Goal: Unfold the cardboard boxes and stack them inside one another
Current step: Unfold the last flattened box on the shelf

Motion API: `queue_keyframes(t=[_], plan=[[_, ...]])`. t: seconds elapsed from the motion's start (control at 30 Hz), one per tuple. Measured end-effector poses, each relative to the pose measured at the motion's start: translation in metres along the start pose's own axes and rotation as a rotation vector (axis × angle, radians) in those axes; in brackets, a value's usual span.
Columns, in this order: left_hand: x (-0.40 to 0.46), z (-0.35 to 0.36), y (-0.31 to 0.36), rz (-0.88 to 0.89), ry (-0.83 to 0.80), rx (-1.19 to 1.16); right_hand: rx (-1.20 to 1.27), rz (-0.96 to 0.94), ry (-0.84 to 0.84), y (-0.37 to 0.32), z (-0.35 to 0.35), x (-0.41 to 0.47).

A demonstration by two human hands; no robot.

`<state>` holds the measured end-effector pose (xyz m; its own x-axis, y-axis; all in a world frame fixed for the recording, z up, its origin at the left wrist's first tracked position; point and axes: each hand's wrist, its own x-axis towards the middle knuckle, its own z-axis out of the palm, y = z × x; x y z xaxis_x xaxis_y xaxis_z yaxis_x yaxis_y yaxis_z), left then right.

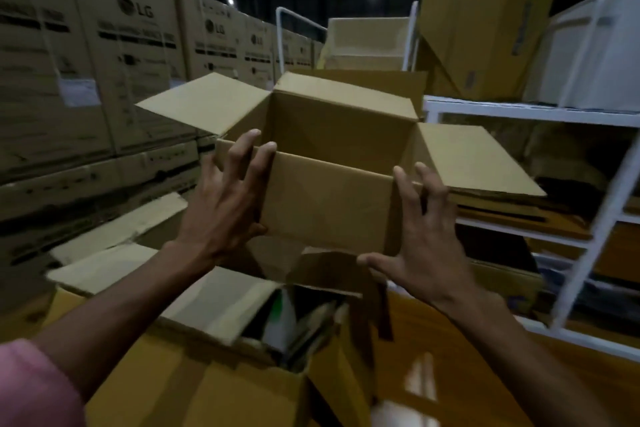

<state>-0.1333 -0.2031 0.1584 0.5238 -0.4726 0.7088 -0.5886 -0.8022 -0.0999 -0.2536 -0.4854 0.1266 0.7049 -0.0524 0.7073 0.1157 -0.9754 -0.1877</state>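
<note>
I hold an unfolded brown cardboard box [329,204] in the air in front of me, its top open and its flaps spread to the left, right and far side. My left hand [225,204] grips its near left corner, fingertips at the rim and thumb at the lower edge. My right hand [422,239] clasps the near right corner with spread, bent fingers and its thumb under the bottom edge. Just below it stands a larger open cardboard box [207,378], flaps out, with white and dark items inside.
Tall stacks of printed LG cartons [104,62] wall off the left. A white metal rack [588,211] on the right holds flattened cardboard and more boxes. Flat cardboard sheets [114,236] lie at the left. A glossy wooden surface [433,357] shows at the lower right.
</note>
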Motion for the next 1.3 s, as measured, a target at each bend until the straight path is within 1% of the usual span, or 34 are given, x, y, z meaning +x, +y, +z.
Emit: queue_keyframes(t=[0.1, 0.2, 0.3, 0.43, 0.6, 0.77, 0.9, 1.07, 1.2, 1.3], plan=[[-0.010, 0.007, -0.074, -0.044, -0.033, 0.007, -0.045, 0.003, -0.066, -0.056, 0.053, 0.032], [-0.019, 0.025, -0.129, -0.076, -0.076, -0.004, -0.071, 0.026, -0.113, -0.096, 0.092, 0.051], [-0.027, 0.043, -0.166, -0.118, -0.132, -0.018, -0.090, 0.006, -0.162, -0.122, 0.119, 0.056], [-0.038, 0.068, -0.198, -0.134, -0.222, -0.036, -0.098, 0.011, -0.232, -0.137, 0.146, 0.056], [-0.044, 0.086, -0.217, -0.119, -0.336, -0.067, -0.121, 0.039, -0.326, -0.145, 0.168, 0.048], [-0.036, 0.099, -0.218, -0.114, -0.371, -0.089, -0.142, 0.099, -0.358, -0.145, 0.178, 0.048], [-0.037, 0.116, -0.216, -0.145, -0.407, -0.148, -0.207, 0.083, -0.382, -0.142, 0.180, 0.050], [-0.043, 0.132, -0.223, -0.166, -0.471, -0.170, -0.235, 0.074, -0.458, -0.145, 0.186, 0.050], [-0.041, 0.134, -0.226, -0.127, -0.547, -0.142, -0.215, 0.112, -0.523, -0.147, 0.189, 0.047], [-0.039, 0.140, -0.226, -0.132, -0.612, -0.115, -0.190, 0.119, -0.594, -0.146, 0.188, 0.049]])
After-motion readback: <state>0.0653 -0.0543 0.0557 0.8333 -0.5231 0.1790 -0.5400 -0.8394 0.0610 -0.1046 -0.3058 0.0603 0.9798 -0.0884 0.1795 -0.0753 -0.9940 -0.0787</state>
